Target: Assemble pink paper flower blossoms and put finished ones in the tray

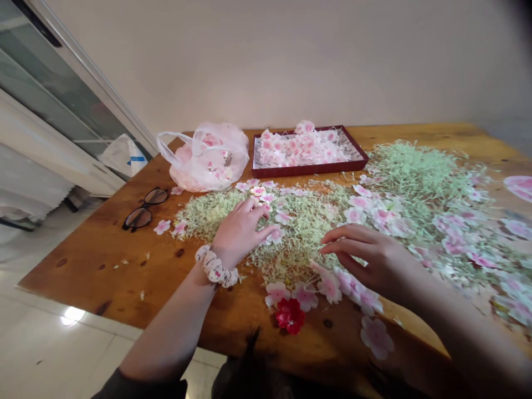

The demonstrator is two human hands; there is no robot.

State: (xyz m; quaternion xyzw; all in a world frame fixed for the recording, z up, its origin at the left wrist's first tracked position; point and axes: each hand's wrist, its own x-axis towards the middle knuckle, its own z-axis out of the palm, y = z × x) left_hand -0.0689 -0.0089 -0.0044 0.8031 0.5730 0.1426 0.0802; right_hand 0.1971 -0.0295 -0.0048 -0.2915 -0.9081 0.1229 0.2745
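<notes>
Our left hand (241,230) and right hand (369,257) spread their fingers, gripping nothing; the pink fabric blossoms (275,236) look feather-light and floppy, best pinched at the centre

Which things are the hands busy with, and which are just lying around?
In use: left hand and right hand, both open over the pink flowers and the pile of green strands.
Lying about: glasses, plastic bag, tray of flowers, red flower, all untouched on the table.

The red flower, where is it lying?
The red flower lies at low centre of the head view, near the front edge of the wooden table, beside pink blossoms.
</notes>
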